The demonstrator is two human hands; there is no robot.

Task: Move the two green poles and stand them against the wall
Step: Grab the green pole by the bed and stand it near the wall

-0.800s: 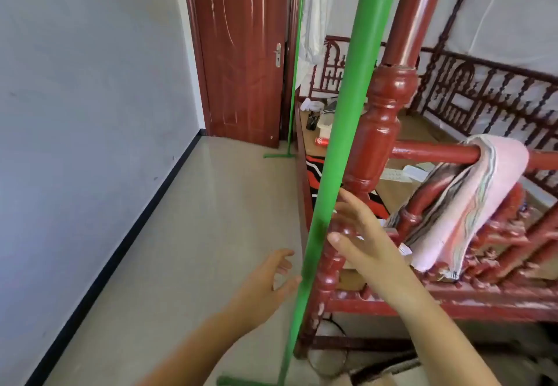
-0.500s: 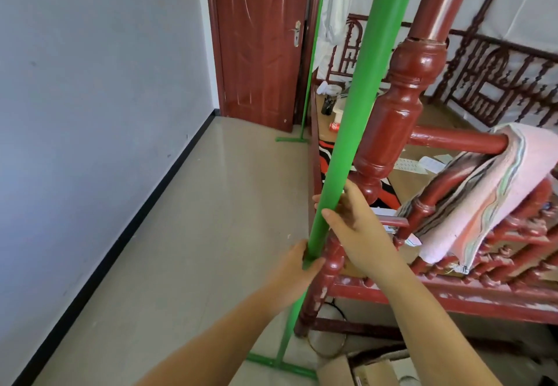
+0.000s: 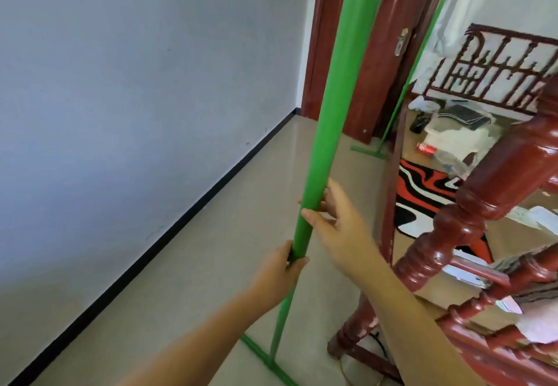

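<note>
A thick green pole [image 3: 335, 90] rises almost upright in front of me, with a flat green crossbar foot [image 3: 265, 360] near the floor. My left hand [image 3: 279, 271] grips the pole where it narrows. Just above it, my right hand [image 3: 338, 222] wraps the thicker part, thumb in front and fingers behind. The pole stands apart from the red bed post [image 3: 471, 222]. A second, thinner green pole [image 3: 422, 50] leans by the red door, its foot [image 3: 370, 153] on the floor. The grey wall [image 3: 136, 99] is to the left.
A red wooden bed frame [image 3: 495, 334] fills the right side, with a red, black and white mat [image 3: 428, 195] and loose items on its boards. The red door [image 3: 377, 53] stands at the far end. A black baseboard [image 3: 169, 234] runs along the wall beside a strip of beige floor.
Both hands reached the near pole and closed on it. The pole has since come away from the bed post toward the left, and my view has turned left and downward.
</note>
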